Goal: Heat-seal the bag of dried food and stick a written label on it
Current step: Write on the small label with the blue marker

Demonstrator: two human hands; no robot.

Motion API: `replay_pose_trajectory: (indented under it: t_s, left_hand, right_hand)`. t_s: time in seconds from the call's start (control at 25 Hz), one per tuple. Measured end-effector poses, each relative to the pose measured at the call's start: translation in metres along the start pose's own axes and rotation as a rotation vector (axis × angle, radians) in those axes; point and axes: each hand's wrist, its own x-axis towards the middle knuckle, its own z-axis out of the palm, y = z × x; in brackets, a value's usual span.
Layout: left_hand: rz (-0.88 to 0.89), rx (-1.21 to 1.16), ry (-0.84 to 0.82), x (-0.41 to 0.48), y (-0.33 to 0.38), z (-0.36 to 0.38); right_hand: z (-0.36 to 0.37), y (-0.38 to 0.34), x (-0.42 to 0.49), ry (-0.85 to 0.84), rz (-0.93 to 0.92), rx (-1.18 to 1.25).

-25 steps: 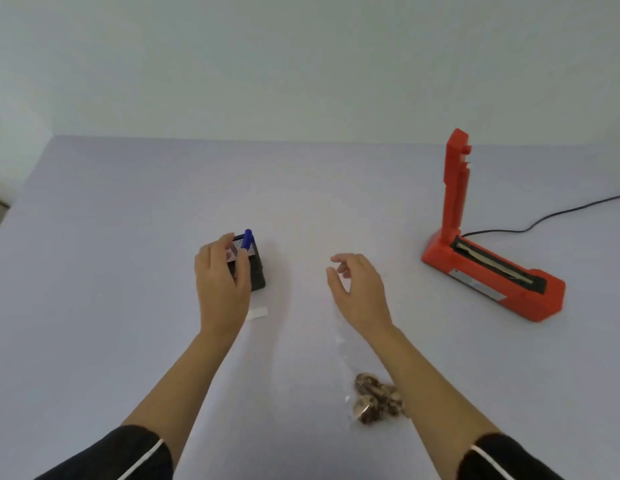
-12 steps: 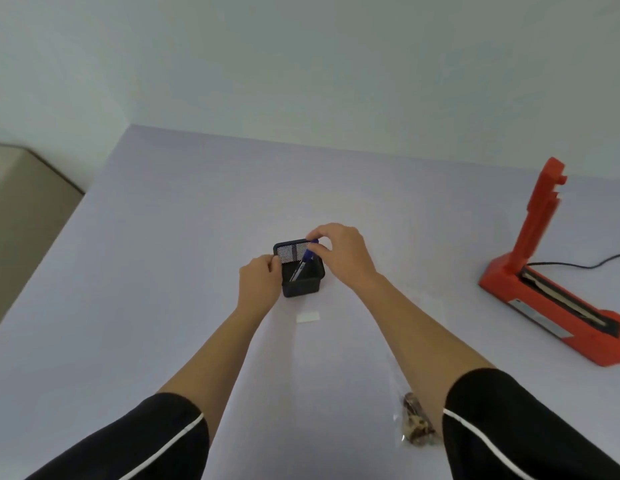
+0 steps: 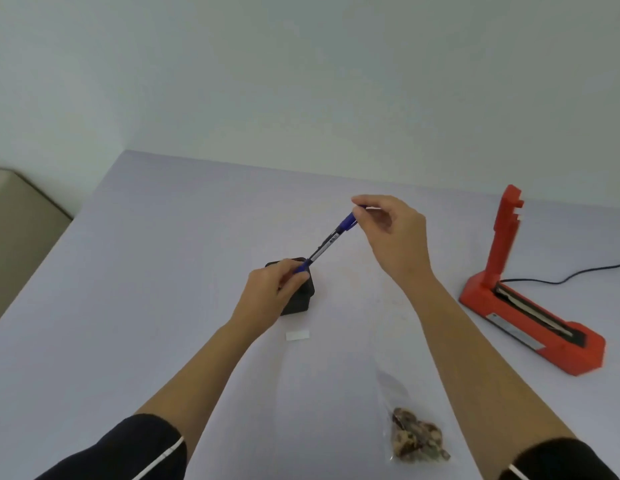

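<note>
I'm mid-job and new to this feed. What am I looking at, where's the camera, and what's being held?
No machine here: the one picture comes from a camera on a person's head, looking down at their bare hands over a pale table. The right hand pinches the top of a blue-capped pen; the left hand grips its lower end beside a small black pen holder. On the table lie a small white label, a clear plastic bag of dried food, and a red heat sealer, arm raised.
</note>
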Motion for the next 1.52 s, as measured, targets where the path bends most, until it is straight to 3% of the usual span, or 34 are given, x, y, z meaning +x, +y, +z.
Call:
replay_pose_trajectory:
  t_s: [0.24,0.36,0.6,0.72,0.76,0.88,0.96,1.08,1.28,1.52]
  left_hand:
    - [0.272,0.062,-0.029,-0.021,0.028,0.013]
    - [0.316,0.085,-0.074,-0.029,0.034,0.022]
    - [0.179,-0.189,-0.218,-0.045,0.032,0.014]
    - [-0.084,-0.473,-0.376,-0.069,-0.005,0.009]
    - [-0.206,-0.533,-0.401,-0.083,-0.023,0.007]
    - [-0.379,-0.361,-0.287,-0.098,-0.068,0.009]
    - [-0.382,-0.226,-0.102,-0.088,-0.077,0.012]
    - [-0.354,-0.036,-0.004,-0.068,-0.087,0.011]
    - [-0.286,0.323,0.033,-0.053,-0.116,0.008]
    - [-0.305,0.283,-0.025,-0.057,-0.135,0.018]
  right_hand:
    - [0.012,0.002,-0.046,0.027,0.253,0.137]
    - [0.022,0.005,-0.052,0.130,0.396,0.127]
    - [0.030,0.004,-0.064,0.135,0.476,0.156]
    - [0.007,0.005,-0.049,0.385,0.534,0.306]
    - [-0.007,0.005,-0.043,0.397,0.496,0.362]
    - [-0.019,0.006,-0.056,0.209,0.337,0.323]
    - [-0.001,0.013,-0.077,0.093,0.332,0.329]
    - [0.016,0.032,-0.100,0.076,0.379,0.357]
    - [0.024,0.055,-0.120,0.059,0.413,0.304]
    - [0.037,0.075,-0.131,0.025,0.461,0.258]
